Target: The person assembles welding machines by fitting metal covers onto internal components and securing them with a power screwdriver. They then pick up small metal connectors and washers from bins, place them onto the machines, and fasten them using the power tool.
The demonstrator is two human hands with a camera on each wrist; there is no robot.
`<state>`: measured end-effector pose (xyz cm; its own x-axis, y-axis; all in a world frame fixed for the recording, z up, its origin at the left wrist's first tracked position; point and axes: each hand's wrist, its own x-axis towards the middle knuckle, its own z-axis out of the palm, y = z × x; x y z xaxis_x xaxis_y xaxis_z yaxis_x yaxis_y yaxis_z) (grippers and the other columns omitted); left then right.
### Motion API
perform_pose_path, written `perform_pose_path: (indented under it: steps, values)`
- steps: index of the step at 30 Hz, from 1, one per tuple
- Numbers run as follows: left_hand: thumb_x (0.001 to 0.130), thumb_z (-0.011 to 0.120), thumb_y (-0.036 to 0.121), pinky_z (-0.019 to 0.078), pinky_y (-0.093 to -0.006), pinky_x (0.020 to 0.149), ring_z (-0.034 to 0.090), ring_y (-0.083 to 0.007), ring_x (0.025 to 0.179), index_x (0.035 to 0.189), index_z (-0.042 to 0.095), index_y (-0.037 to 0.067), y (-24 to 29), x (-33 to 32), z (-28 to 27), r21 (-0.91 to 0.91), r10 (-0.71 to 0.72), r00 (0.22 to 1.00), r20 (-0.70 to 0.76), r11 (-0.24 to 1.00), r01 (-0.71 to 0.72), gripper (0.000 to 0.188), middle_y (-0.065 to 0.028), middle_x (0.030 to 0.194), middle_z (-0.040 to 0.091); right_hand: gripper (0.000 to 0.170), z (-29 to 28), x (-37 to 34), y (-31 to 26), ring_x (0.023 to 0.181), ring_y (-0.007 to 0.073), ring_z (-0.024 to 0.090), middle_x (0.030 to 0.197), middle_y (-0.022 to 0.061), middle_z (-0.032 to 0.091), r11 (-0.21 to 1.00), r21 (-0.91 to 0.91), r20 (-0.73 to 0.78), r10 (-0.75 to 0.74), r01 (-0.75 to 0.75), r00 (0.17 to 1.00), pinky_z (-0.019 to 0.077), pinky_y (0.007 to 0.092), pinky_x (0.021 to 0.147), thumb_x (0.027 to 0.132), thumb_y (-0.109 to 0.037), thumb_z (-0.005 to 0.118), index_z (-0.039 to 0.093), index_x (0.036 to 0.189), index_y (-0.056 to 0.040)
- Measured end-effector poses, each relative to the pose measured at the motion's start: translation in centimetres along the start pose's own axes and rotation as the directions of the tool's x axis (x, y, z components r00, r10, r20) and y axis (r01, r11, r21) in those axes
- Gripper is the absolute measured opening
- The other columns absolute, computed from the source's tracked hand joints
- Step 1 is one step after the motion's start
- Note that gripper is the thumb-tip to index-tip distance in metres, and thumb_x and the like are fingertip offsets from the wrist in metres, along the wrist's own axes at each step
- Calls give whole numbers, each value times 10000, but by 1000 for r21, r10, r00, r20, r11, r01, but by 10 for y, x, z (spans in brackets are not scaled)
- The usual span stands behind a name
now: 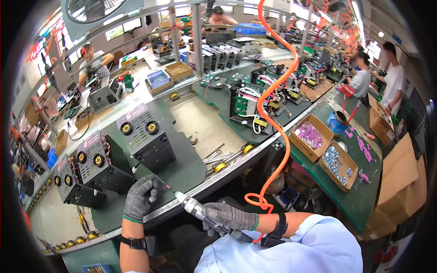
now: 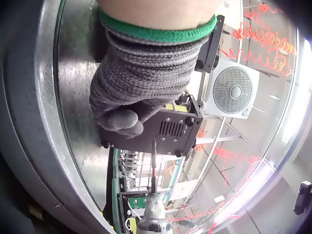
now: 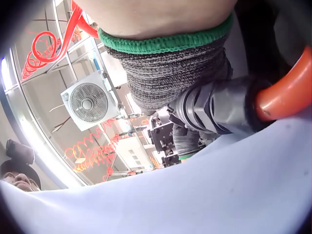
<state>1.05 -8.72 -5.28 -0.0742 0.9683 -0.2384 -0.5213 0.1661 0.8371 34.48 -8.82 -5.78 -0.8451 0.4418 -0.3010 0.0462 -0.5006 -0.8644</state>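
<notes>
My right hand [image 1: 232,216], in a grey knitted glove, grips a powered screwdriver [image 1: 193,207] with a pale front. An orange coiled hose [image 1: 286,154] joins its rear end, seen close up in the right wrist view. The thin bit [image 1: 166,185] points up and left, its tip toward a black metal housing [image 1: 148,139] with two round sockets. In the left wrist view the bit overlaps that housing's vented face. My gloved left hand [image 1: 139,199] is beside the housing's lower corner, fingers curled near the bit; its palm side is hidden.
Two more black housings [image 1: 107,170] stand at the left on the green mat. Wrenches [image 1: 193,140] lie beyond the metal bench edge [image 1: 246,160]. On the right-hand table are cardboard trays of purple parts [image 1: 309,136] and screws [image 1: 334,159]. Several people work farther back.
</notes>
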Motion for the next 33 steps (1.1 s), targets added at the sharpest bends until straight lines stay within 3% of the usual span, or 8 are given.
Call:
perform_pose_path:
  steps: [3,7,11,12,14,19,26,33]
  values:
    - [998,611,130,411,-228,477,542,-120,620,1144,613,-35,-3,0,1,147,111,993,-32,983,-106,220,-76,875,613,813,-8,-5,-5,811,133,720,982,61,661,998,-62,15,-28,28,1000,580,240,577,905,-741,613,513,1365,-78]
    - [1055,596,249,344,-222,436,453,-87,507,968,588,56,3,-12,17,354,45,996,-70,935,-18,212,0,724,543,795,-22,-11,-3,810,133,722,995,76,676,1000,-25,56,-1,3,998,584,241,585,932,-692,624,491,1404,-67]
    - [1033,633,242,366,-206,471,497,-87,596,1105,632,41,-3,2,1,-21,-88,990,-107,996,87,213,-7,833,578,741,-33,-12,-4,809,145,724,966,71,680,1000,7,86,-22,21,996,571,254,588,949,-652,638,513,1380,-62]
    - [1033,633,242,366,-206,471,497,-87,596,1105,632,41,-3,3,0,-18,-87,987,-134,996,85,213,-7,833,578,734,-34,-11,-3,812,143,723,964,70,680,1000,10,90,-22,21,996,571,253,592,950,-654,635,518,1370,-62]
    - [1014,642,167,432,-216,521,547,-113,705,1174,637,15,-4,4,1,-150,-64,997,-31,987,59,221,-43,924,606,726,-37,-11,-6,826,143,724,961,68,680,1000,-15,102,-8,10,995,569,250,598,948,-663,630,527,1343,-63]
    - [987,663,139,475,-233,550,587,-138,783,1222,625,-7,-13,-1,1,-86,33,998,-47,996,-37,279,-64,996,628,760,-38,-10,-7,828,139,719,957,67,677,1000,-15,117,23,-21,993,565,243,595,930,-683,640,524,1335,-50]
    - [1042,625,283,410,-222,416,559,-114,619,1079,607,54,-19,7,-10,-288,-39,999,30,957,46,232,-37,882,621,813,-33,-7,-7,826,142,711,955,75,669,999,-38,114,36,-32,993,549,254,577,902,-709,657,519,1333,-34]
    - [1053,610,361,348,-231,394,485,-103,488,1032,632,37,-15,-3,8,-92,-33,994,-104,996,24,326,-23,773,595,815,-23,-4,-13,807,133,701,946,77,669,997,-76,107,36,-28,994,543,255,574,904,-706,658,524,1330,-25]
